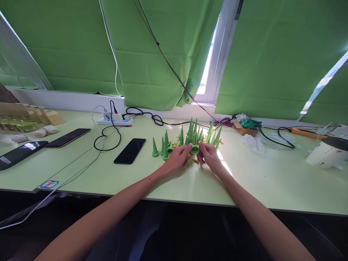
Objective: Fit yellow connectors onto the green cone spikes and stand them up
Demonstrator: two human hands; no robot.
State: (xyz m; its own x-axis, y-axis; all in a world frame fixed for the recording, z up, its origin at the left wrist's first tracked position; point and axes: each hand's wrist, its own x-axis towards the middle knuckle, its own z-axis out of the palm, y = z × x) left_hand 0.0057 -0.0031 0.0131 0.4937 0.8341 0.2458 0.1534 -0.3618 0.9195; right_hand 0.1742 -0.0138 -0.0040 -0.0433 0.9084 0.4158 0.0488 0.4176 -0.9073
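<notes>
A green plastic spike (pixel 195 150), hollow and cone-shaped, is held between my two hands with its round open end toward me. My left hand (pixel 178 156) is closed with thumb and fingers at the spike's left side. On the other side, my right hand (pixel 210 155) is closed at its rim, fingers curled under and partly hidden. Several more green spikes stand upright behind and to the left, such as one standing spike (pixel 155 148). Small yellow plastic pieces (pixel 175 144) lie among them, some half hidden by my hands.
Left of the spikes lies a black phone (pixel 129 151), with a power strip (pixel 115 119) and looping cables behind it. More phones (pixel 67 138) and white rolls are further left. At right are a clear plastic bag (pixel 254 145), a small cardboard box (pixel 245 129) and a white kettle-like container (pixel 327 154).
</notes>
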